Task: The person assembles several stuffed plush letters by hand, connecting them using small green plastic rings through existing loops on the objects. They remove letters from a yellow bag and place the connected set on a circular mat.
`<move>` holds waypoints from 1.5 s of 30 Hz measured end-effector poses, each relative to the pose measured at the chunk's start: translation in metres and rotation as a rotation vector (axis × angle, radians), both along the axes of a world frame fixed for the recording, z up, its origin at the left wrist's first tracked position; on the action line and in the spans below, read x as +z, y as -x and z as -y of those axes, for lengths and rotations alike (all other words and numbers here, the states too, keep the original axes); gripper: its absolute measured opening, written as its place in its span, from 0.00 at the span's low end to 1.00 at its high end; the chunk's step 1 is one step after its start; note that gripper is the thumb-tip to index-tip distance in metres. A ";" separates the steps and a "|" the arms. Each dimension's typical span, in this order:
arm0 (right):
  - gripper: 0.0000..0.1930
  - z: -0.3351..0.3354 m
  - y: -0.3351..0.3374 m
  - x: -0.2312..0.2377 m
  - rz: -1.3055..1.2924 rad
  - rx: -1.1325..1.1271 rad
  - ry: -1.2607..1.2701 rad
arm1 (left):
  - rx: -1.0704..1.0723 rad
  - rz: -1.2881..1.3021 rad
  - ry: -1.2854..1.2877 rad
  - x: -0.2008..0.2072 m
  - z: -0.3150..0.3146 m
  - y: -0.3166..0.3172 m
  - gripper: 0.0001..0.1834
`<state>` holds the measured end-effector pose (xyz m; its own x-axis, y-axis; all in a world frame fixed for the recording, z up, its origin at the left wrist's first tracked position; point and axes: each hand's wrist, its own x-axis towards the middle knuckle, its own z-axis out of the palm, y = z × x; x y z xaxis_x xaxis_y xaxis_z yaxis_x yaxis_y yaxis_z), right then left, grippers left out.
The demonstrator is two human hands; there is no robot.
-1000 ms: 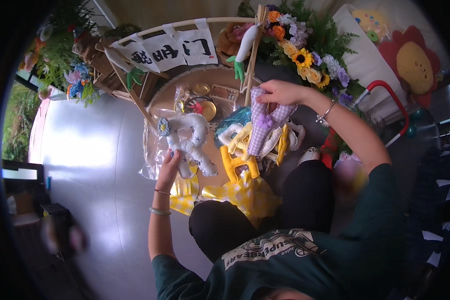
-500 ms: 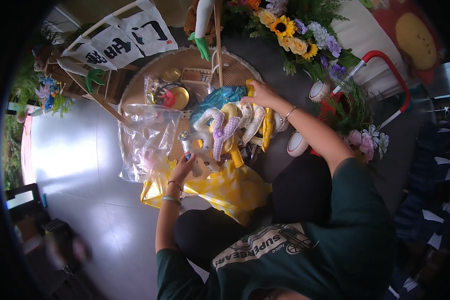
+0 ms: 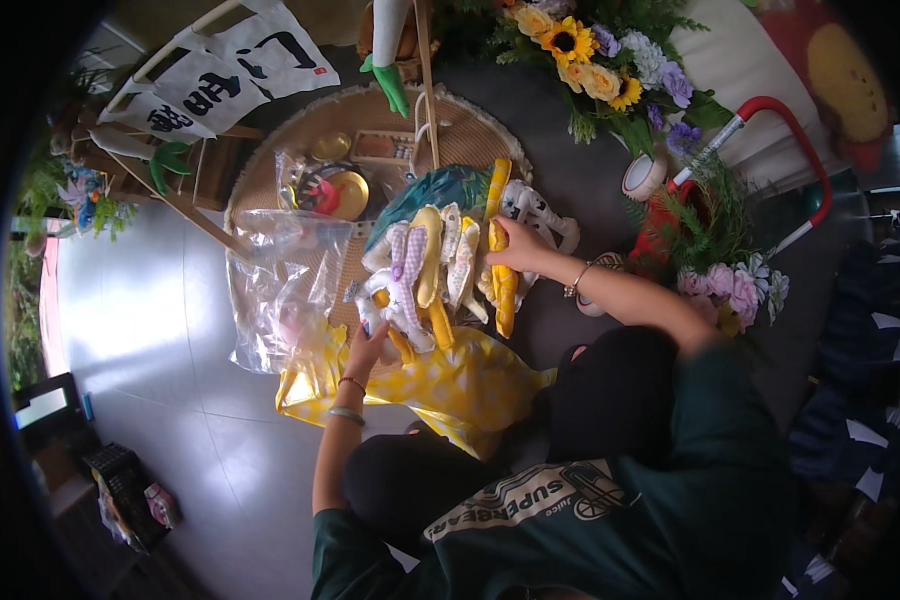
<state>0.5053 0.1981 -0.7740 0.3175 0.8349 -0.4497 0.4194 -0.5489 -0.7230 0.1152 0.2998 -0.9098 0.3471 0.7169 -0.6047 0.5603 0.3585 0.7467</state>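
Both hands (image 3: 440, 295) on plush toys (image 3: 438, 265)

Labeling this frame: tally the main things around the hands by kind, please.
Hands: 2, left hand, right hand
Pile of soft toys: 1
Clear plastic bags: 1 heap, number unclear
Yellow checked cloth: 1
Round woven mat: 1
Tape roll: 1
Total: 7

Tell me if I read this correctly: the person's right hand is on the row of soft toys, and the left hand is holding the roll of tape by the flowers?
Not quite. In the head view the right hand is on the soft toys, but the left hand touches their lower end. The roll of tape lies untouched near the flowers.
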 end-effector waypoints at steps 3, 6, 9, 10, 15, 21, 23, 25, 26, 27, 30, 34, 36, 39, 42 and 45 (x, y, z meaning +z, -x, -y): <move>0.48 0.014 -0.008 -0.014 0.151 0.191 -0.063 | -0.003 -0.062 -0.085 0.018 0.005 -0.031 0.27; 0.47 -0.025 0.003 -0.015 0.299 0.252 0.131 | -0.036 -0.266 -0.204 0.031 0.006 0.004 0.29; 0.38 -0.087 -0.037 -0.022 0.313 0.241 -0.135 | -0.068 -0.364 -0.362 0.037 0.009 0.023 0.31; 0.34 -0.100 -0.065 -0.030 0.429 0.231 -0.169 | -0.083 -0.359 -0.392 0.042 0.012 0.006 0.32; 0.22 -0.160 -0.091 -0.044 0.525 0.322 0.074 | -0.071 -0.310 -0.561 0.074 0.032 0.009 0.30; 0.14 -0.133 -0.071 -0.037 0.468 0.309 -0.091 | -0.210 -0.275 -0.425 0.136 0.076 0.002 0.33; 0.08 -0.135 -0.034 0.000 0.526 0.404 -0.212 | -0.285 -0.314 -0.414 0.149 0.089 0.025 0.34; 0.05 -0.128 -0.052 0.024 0.567 0.422 -0.594 | -0.297 -0.300 -0.445 0.139 0.094 0.018 0.39; 0.05 -0.126 -0.031 0.047 0.615 0.383 -0.612 | -0.257 -0.345 -0.455 0.132 0.103 0.035 0.40; 0.04 -0.123 -0.016 0.079 0.672 0.340 -0.629 | -0.220 -0.383 -0.470 0.126 0.110 0.047 0.41; 0.04 -0.116 -0.023 0.129 0.791 0.316 -0.884 | -0.032 -0.401 -0.204 0.093 0.126 0.057 0.44; 0.07 -0.103 -0.040 0.177 1.010 0.373 -1.100 | 0.180 -0.253 0.700 0.076 0.137 0.045 0.51; 0.09 -0.104 -0.037 0.205 1.072 0.381 -1.183 | 0.337 -0.244 0.893 0.080 0.146 0.047 0.54; 0.09 -0.102 -0.020 0.260 1.092 0.332 -1.210 | 0.208 -0.012 1.026 0.008 0.159 0.093 0.56; 0.06 -0.090 -0.024 0.317 1.169 0.286 -1.276 | 0.140 0.166 1.100 0.043 0.149 0.044 0.50; 0.05 -0.096 -0.019 0.346 1.111 0.222 -1.313 | 0.195 0.161 1.140 0.052 0.142 0.050 0.43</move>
<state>0.5241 0.2937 -0.4276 -0.1830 0.5021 0.8452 0.9657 0.2528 0.0589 0.0651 0.1580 -0.8574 0.4224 -0.1633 -0.8916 0.3503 0.9366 -0.0056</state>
